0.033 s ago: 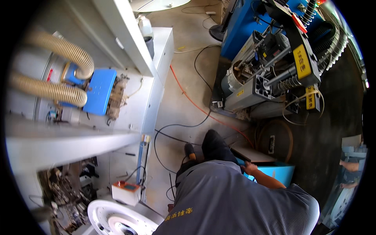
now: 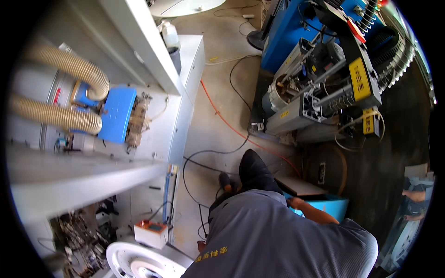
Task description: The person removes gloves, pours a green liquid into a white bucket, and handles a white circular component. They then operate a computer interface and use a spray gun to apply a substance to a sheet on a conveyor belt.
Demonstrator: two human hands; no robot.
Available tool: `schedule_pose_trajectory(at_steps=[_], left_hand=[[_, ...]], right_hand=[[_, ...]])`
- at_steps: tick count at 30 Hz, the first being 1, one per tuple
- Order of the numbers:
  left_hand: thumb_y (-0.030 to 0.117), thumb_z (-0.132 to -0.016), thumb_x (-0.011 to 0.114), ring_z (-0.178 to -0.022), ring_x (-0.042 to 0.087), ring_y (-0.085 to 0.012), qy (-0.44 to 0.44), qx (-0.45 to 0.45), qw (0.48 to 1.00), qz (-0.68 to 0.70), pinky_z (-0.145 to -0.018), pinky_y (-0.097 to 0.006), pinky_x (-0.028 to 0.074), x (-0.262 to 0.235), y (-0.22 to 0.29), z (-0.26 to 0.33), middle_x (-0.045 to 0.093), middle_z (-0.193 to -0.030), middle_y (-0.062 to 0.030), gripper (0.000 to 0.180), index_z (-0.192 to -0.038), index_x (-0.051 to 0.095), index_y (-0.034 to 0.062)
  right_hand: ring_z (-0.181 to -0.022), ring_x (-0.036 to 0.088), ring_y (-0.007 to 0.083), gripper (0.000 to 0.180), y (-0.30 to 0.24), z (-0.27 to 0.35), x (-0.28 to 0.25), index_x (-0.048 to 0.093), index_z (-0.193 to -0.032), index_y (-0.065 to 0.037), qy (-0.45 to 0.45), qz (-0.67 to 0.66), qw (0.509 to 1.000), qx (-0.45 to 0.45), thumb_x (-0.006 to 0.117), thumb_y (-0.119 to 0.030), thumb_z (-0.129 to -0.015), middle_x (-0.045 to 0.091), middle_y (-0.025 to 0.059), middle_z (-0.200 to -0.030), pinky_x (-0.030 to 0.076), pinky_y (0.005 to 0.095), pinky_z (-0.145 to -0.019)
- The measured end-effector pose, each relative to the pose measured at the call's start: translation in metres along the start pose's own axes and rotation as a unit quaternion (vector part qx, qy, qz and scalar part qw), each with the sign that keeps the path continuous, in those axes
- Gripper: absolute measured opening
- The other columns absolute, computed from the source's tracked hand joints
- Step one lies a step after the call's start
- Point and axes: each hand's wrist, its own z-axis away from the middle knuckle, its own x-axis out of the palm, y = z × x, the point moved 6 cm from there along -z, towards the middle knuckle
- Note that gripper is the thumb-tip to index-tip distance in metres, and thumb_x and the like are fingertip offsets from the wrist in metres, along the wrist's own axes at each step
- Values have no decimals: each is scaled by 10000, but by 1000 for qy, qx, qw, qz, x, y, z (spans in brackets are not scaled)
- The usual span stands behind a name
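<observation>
Your right hand (image 2: 295, 202) is at the blue box (image 2: 333, 206), low on your right, brown board (image 2: 303, 186) alongside; can't tell if it's gripping. Your left hand (image 2: 201, 246), mostly behind your grey shirt (image 2: 273, 231): clenched or loose, can't tell.

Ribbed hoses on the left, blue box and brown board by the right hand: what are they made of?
Hoses: likely flexible plastic, tan, slight sheen; close ribs catch light.
Blue box: painted metal or plastic; smooth, even colour leaves it open.
Board: perhaps wood or fibreboard; flat, dull brown face, no grain discernible.
</observation>
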Motion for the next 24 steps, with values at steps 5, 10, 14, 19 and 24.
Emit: schedule_pose_trajectory(at_steps=[5, 10, 14, 19, 24], left_hand=[[279, -645, 861, -639, 595, -321, 1, -9, 999, 33, -644, -418, 516, 0, 135, -91, 585, -690, -143, 522, -902, 447, 91], [294, -648, 860, -664, 648, -339, 23, 52, 994, -94, -627, -408, 522, 2, 348, -169, 626, -719, -141, 551, -970, 480, 58], [301, -637, 862, -677, 662, -326, -16, 151, 975, -162, -623, -408, 525, 27, 443, -270, 632, -721, -127, 570, -992, 487, 61], [297, -642, 860, -682, 641, -320, -54, 122, 990, -55, -646, -410, 518, 52, 642, -337, 609, -744, -125, 566, -979, 477, 52], [259, -649, 872, -679, 626, -316, -52, 130, 989, -51, -643, -403, 508, 99, 753, -421, 588, -738, -104, 537, -962, 488, 52]], right_hand=[[-1182, 562, 346, 429, -3, -124, -35, 671, -1188, -113, -60, 7, 991, -119, 539, -405, -902, 602, 168, -1263, 456, 460, -975], [-1013, 645, 351, 322, -88, -256, -209, 702, -1069, -72, 94, -136, 980, -110, 596, -264, -834, 684, 165, -1073, 512, 458, -853], [-845, 637, 321, 164, -253, -261, -428, 645, -882, -97, 326, 189, 860, -343, 600, -238, -810, 657, 100, -882, 508, 435, -719], [-685, 550, 125, 261, -391, -228, -678, 622, -897, -64, 178, -431, 831, -304, 562, -311, -961, 606, 23, -791, 439, 290, -601], [-677, 499, 113, 159, -451, -319, -795, 622, -934, -90, 119, -503, 819, -251, 582, -243, -930, 558, -3, -791, 384, 275, -584]])
